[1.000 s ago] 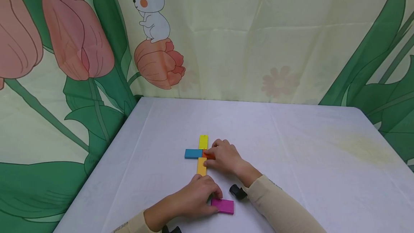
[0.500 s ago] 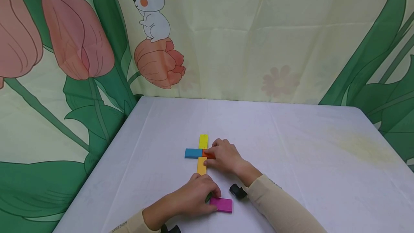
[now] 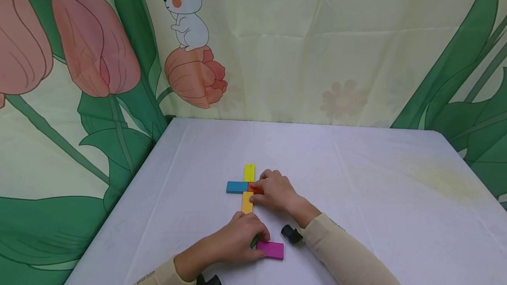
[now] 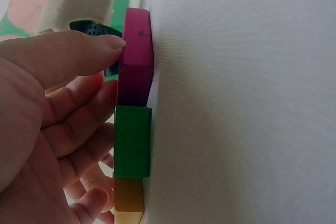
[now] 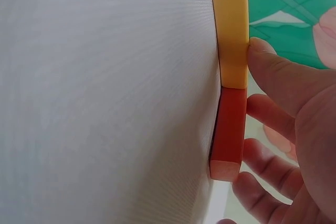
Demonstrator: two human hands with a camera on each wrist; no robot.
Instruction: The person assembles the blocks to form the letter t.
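My left hand (image 3: 239, 240) pinches a magenta rectangular block (image 3: 273, 250), with the thumb at its near edge and a finger at its far edge. Mostly hidden under that hand is a green block (image 4: 132, 141), which meets the magenta one in the left wrist view. My right hand (image 3: 280, 195) rests its fingers on a red-orange block (image 5: 229, 124) and its thumb on an amber block (image 3: 247, 202). A blue block (image 3: 236, 187) touches the red-orange block's left end, and a yellow block (image 3: 249, 173) stands lengthwise above that joint.
The blocks lie flat on a white cloth-covered table (image 3: 356, 179). A black wrist camera (image 3: 292, 234) sits under the right forearm, close to the magenta block. Behind hangs a printed curtain (image 3: 285, 56) with tulips and a rabbit.
My left hand has shifted the magenta block slightly left and away from me, and a sliver of green now shows beneath the fingers. The right hand stays put.
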